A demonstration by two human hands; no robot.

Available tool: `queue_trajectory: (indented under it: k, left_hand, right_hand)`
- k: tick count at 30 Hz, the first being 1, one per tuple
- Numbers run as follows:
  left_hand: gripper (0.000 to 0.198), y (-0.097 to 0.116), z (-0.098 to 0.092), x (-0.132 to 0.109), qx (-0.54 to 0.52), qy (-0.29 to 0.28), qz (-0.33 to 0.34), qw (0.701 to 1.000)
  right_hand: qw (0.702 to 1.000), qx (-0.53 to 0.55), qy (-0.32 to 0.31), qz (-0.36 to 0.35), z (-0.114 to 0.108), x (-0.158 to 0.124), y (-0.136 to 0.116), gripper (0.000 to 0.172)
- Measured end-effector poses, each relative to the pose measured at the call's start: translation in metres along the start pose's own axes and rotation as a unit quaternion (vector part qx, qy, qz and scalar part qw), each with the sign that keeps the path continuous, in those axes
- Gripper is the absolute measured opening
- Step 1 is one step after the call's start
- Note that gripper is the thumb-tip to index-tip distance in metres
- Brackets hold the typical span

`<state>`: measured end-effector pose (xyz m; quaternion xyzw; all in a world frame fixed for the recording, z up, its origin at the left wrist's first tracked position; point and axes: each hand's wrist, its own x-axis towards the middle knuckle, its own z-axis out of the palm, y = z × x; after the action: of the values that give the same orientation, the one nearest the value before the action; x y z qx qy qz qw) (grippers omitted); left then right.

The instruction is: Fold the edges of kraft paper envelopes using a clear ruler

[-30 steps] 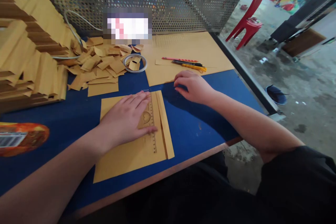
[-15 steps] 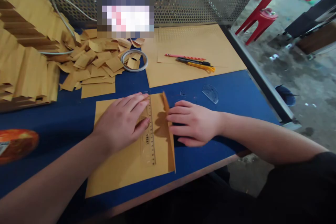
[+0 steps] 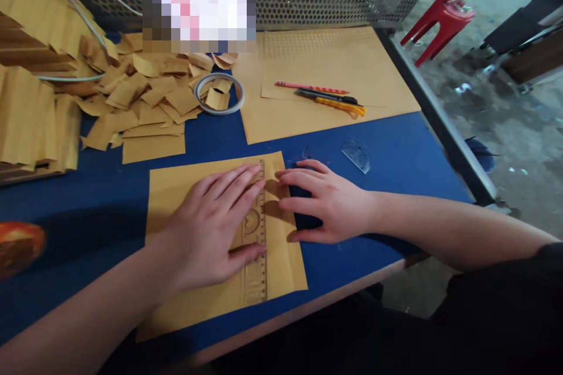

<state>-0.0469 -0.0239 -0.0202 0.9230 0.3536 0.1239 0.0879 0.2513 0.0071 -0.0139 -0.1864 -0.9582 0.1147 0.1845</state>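
Note:
A sheet of brown paper (image 3: 176, 304) lies on the blue tabletop in front of me, with a crease running along its right side. Across it rests a clear plastic ruler (image 3: 254, 281), roughly upright in view. My left hand (image 3: 215, 222) lies over the ruler with fingers stretched out, its fingertips and thumb touching the ruler near its right edge. At the paper's right edge is my right hand (image 3: 323, 202), fingers spread, with the fingertips over the flap. Right of the ruler, the paper strip now lies nearly flat.
Behind the sheet are a roll of tape (image 3: 219, 94), scattered paper pieces (image 3: 149, 94) and stacked folded paper (image 3: 26, 117). A larger brown sheet (image 3: 285, 123) bears a red pencil (image 3: 308, 88) and a yellow cutter (image 3: 343, 106). A clear protractor (image 3: 357, 155) lies nearby.
The paper's right flap, standing up earlier, has come down nearly flat. The ruler has shifted toward the right and nearer to me under my left hand. My right hand's fingers have spread.

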Motion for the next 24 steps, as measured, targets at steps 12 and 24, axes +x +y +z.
queue_trajectory:
  k: [12, 24]
  left_hand:
    - [0.104, -0.0004, 0.0033, -0.0017, -0.002, -0.026, -0.004, 1.000]
    - [0.140, -0.0031, 0.0090, -0.0041, 0.002, -0.032, 0.013, 0.999]
  right_hand:
    - [0.997, -0.035, -0.037, -0.053, 0.0033, -0.0022, 0.0034, 0.043]
    - [0.997, -0.033, -0.041, -0.050, 0.0004, -0.0011, 0.0018, 0.043]
